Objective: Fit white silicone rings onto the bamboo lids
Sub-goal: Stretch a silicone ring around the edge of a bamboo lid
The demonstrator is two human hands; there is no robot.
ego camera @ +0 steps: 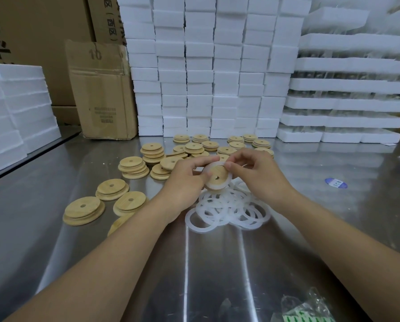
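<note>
Above the counter, the left hand grips a rigid, light bamboo lid by its edge. The right hand pinches the white silicone ring, probably soft and stretchy, best worked round the rim.

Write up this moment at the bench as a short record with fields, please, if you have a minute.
left hand: grips the bamboo lid above the table
right hand: fingers pinch the white ring at the lid's upper rim
ring state: around the lid; full seating unclear
loose rings: piled below the hands
spare lids: stacks to the left and behind
background: foam blocks, cardboard box
</note>
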